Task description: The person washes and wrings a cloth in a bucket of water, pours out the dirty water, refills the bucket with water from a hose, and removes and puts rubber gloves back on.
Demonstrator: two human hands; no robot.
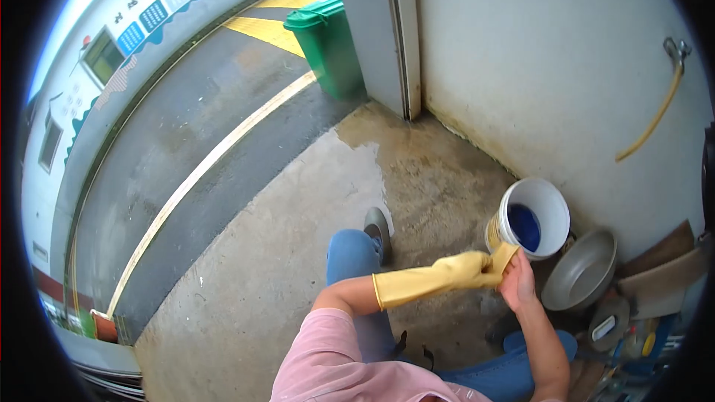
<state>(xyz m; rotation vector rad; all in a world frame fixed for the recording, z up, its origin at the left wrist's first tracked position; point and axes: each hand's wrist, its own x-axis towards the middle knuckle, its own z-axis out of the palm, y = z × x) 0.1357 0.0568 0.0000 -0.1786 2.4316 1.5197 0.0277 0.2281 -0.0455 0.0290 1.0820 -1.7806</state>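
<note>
A long yellow rubber glove (410,284) covers my left hand (471,270) and forearm. Its gloved fingers are closed on the cuff of a second yellow glove (504,257). My right hand (517,280) is bare and touches that second glove at its opening, fingers together and pointing up. How far the fingertips reach inside the glove cannot be made out. Just beyond both hands stands a white bucket (553,212) with dark blue liquid in it.
A grey metal basin (583,272) leans right of the bucket, near cardboard (665,281) and clutter. A hose (655,120) hangs from a wall tap. A green bin (333,48) stands outside the doorway. The concrete floor (257,253) is partly wet.
</note>
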